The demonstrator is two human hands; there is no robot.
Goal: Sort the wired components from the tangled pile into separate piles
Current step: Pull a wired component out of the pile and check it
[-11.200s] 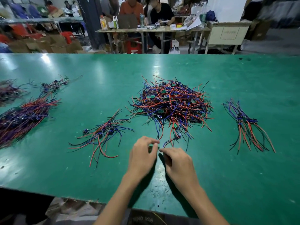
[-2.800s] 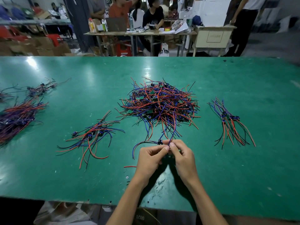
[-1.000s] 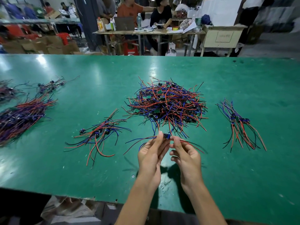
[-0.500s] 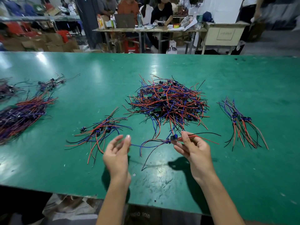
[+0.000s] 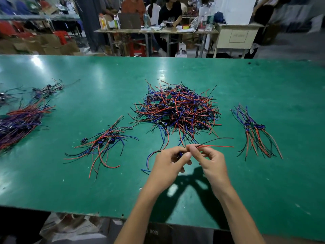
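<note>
- holding one wired component [image 5: 181, 154] up just in front of the tangled pile [image 5: 177, 110], both hands meeting over the green table [image 5: 263, 191] at its near side.
- left hand [image 5: 168, 164] is curling its fingers round the little blue body of the part, and the right hand [image 5: 209, 161] is pinching the red and black leads [image 5: 216, 144] that are trailing off to the right. neither hand is spread flat.
- blue and black leads are hanging down and left from under the left hand onto the table.
- my guess is the step is straightening the leads before laying the piece on a sorted pile. i'd be keeping the body steady in the left hand and sliding the right pinch outward along the wires, not yanking.
- also i'd be keeping the loose ends away from the big heap just behind, since they'd snag again easily.
- sorted piles are sitting either side: a small bundle at the right [image 5: 255, 131], another at the left of centre [image 5: 103, 141], and bigger ones at the far left [image 5: 21, 120], partly cut off by the frame edge.
- hard to make out: the component body is mostly hiding behind the left fingers, so i can't tell which type it is or which pile it's belonging to.
- can't tell either whether its leads are fully free of the heap.
</note>
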